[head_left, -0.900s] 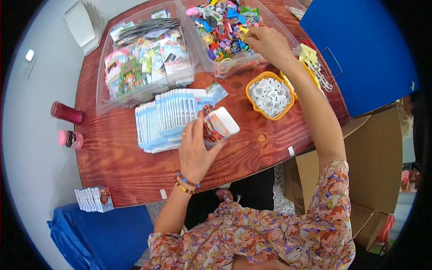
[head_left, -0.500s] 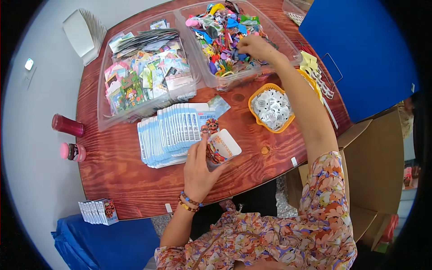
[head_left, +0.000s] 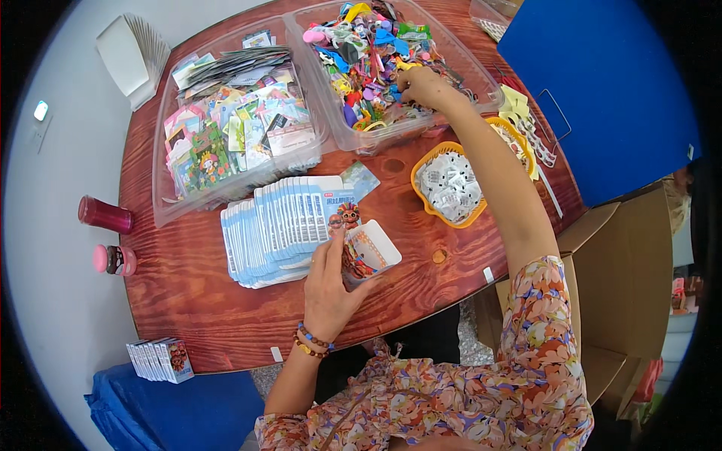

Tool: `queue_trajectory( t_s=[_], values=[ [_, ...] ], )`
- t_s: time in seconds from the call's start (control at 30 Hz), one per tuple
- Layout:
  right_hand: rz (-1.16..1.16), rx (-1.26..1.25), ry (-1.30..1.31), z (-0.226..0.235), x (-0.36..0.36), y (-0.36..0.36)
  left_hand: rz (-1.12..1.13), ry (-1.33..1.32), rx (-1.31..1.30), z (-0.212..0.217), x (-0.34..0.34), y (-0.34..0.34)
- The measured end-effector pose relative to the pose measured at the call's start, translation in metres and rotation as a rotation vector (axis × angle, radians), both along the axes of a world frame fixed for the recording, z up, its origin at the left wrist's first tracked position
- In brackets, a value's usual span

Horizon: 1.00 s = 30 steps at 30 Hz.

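Right hand (head_left: 423,86) is down in the clear plastic bin of bright mixed trinkets (head_left: 481,94), fingers curled among the pieces — what they pinch, I can't tell.

Left hand (head_left: 329,284) grips a small open white card box with colourful contents (head_left: 368,252) on the reddish wooden table (head_left: 188,301), just beside a fanned row of flat blue-and-white packets (head_left: 274,225). An orange plastic basket of small white packets (head_left: 450,188) sits under the right forearm. A second clear bin of printed sticker packs (head_left: 165,203) stands at the left.
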State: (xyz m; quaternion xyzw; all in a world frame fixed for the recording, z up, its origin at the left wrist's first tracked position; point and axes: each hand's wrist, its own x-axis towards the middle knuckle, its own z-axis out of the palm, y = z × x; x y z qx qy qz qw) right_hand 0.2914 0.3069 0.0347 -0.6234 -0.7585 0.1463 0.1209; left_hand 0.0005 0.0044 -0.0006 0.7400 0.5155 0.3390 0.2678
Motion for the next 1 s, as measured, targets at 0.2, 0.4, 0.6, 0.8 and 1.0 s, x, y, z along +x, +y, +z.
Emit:
queue_trajectory(
  t_s=[0.2, 0.4, 0.6, 0.8, 1.0],
  values=[
    [0.075, 0.146, 0.055, -0.004, 0.012, 0.002, -0.001, 0.003, 0.007, 0.000, 0.001, 0.003],
    [-0.032, -0.013, 0.547, 0.035, 0.019, -0.026, 0.022, 0.007, 0.031, 0.002, 0.004, 0.010],
    [0.028, -0.103, 0.933, 0.079, 0.013, -0.082, 0.035, 0.010, 0.116, -0.008, 0.013, 0.019],
    [0.297, -0.353, 1.072, 0.106, -0.005, -0.158, 0.085, 0.039, 0.056, -0.007, 0.017, 0.021],
    [0.284, -0.438, 1.091, 0.104, -0.017, -0.221, 0.045, -0.013, 0.143, -0.007, 0.026, 0.006]
  ],
)
